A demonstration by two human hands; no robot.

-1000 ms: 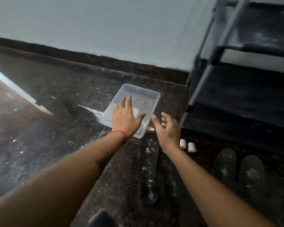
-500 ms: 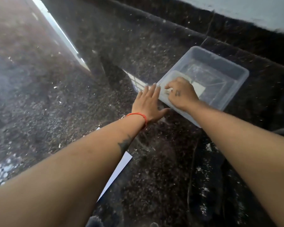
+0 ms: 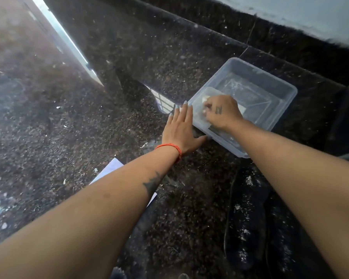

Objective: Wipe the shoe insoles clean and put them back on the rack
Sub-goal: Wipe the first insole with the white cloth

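Left hand [image 3: 178,129] flat steadying the tub [image 3: 278,85], right hand [image 3: 222,113] pinching a cloth [image 3: 207,97] inside; dusty insoles [image 3: 244,228] look unwiped.

A tub [image 3: 278,85] is sitting on the floor [image 3: 69,127] near the wall [image 3: 310,15]; insoles [image 3: 248,224] are lying before it, paper [image 3: 111,170] lying left.
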